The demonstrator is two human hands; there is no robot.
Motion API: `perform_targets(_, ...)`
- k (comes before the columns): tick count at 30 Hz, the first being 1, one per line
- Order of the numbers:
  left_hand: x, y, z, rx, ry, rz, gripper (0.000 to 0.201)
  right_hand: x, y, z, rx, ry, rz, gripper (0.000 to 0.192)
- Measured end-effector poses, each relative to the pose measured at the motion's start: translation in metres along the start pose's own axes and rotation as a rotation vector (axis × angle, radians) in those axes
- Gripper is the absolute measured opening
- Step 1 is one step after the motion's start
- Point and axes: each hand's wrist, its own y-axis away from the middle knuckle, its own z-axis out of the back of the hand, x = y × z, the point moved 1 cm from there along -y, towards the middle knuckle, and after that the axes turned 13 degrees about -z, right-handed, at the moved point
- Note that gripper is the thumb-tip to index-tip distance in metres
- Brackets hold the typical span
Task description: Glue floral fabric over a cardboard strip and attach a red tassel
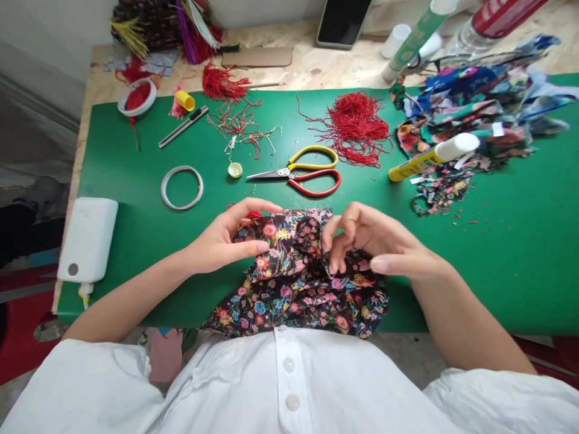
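Observation:
A piece of dark floral fabric (298, 295) lies at the near edge of the green mat (497, 253), partly folded up. My left hand (226, 241) pinches the fabric's upper left fold between thumb and fingers. My right hand (375, 241) pinches the fabric's upper right fold, fingers curled into the cloth. A bit of red thread shows just behind my left fingers.
Scissors (307, 172) with yellow and red handles lie just beyond the fabric. A tape ring (181, 187), a white power bank (88, 238), a craft knife (183, 126), red thread piles (357, 126), a glue stick (432, 157) and fabric scraps (474, 114) sit around the mat.

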Motion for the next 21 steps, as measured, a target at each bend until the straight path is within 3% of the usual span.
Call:
perform_targets(5, -0.006, 0.001, -0.002, 0.14, -0.014, -0.002, 0.042, -0.012, -0.007, -0.005, -0.115, 0.213, -0.054, 0.04)
perform_targets(10, -0.011, 0.002, -0.005, 0.202, 0.029, 0.004, 0.051, -0.016, -0.012, -0.008, -0.2, 0.408, -0.076, 0.051)
perform_targets(15, -0.012, 0.002, -0.006, 0.217, 0.058, -0.015, 0.056, -0.014, -0.016, -0.009, -0.348, 0.64, 0.054, 0.021)
perform_targets(21, -0.011, 0.002, -0.008, 0.179, 0.05, 0.005, 0.053, -0.011, -0.015, -0.012, -0.439, 0.805, 0.192, 0.036)
